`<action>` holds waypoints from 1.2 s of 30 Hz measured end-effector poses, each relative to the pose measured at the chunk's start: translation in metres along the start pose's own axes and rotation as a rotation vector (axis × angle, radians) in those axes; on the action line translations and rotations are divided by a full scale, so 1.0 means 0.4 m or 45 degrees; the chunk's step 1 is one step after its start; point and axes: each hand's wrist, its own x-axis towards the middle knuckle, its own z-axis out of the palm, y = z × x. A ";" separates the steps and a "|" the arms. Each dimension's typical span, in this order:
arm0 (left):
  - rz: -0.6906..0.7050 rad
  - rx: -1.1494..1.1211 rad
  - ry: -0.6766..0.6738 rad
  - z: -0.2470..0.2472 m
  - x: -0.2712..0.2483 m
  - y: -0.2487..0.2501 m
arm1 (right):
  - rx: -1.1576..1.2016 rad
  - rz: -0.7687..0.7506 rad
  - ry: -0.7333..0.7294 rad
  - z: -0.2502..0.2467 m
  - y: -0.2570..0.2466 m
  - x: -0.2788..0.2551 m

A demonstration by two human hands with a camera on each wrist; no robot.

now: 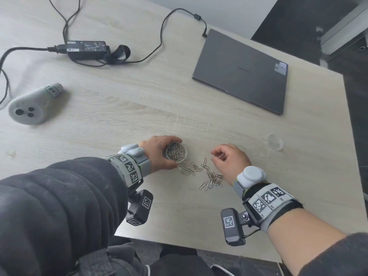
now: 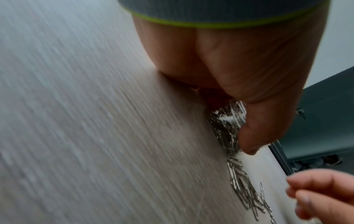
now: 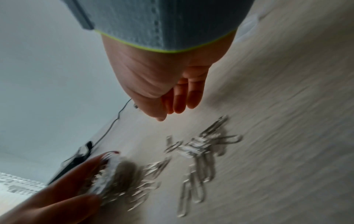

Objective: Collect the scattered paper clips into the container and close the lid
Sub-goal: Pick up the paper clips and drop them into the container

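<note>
The clear round container (image 1: 176,154) stands open near the table's front edge, packed with paper clips; your left hand (image 1: 159,152) wraps it, fingers curled round the far wall and thumb (image 2: 254,136) pressed on the near wall. Loose paper clips (image 1: 201,172) lie on the wooden table (image 1: 139,108) in two clusters: one touching the container at its 4 o'clock, the other further right, near your right wrist. Your right hand (image 1: 229,158) hovers at the container's 3 o'clock, just above the clips, fingers (image 3: 182,97) loosely curled toward the thumb; whether it pinches a clip I cannot tell. The transparent lid (image 1: 275,141) lies well apart at 3 o'clock, beyond your right hand. A closed grey laptop (image 1: 242,71) sits at 1 o'clock, a black power adapter (image 1: 86,49) with its cable at 11 o'clock, and a white handheld controller (image 1: 32,105) at 10 o'clock.
</note>
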 end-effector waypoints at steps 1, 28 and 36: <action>-0.003 0.004 0.000 0.000 -0.001 0.002 | -0.047 0.038 -0.031 -0.007 0.027 -0.006; 0.002 0.024 0.072 0.005 -0.012 0.019 | -0.174 0.130 -0.235 0.057 0.034 -0.074; 0.006 0.016 0.076 0.008 -0.010 0.005 | -0.198 0.141 -0.244 0.070 0.032 -0.051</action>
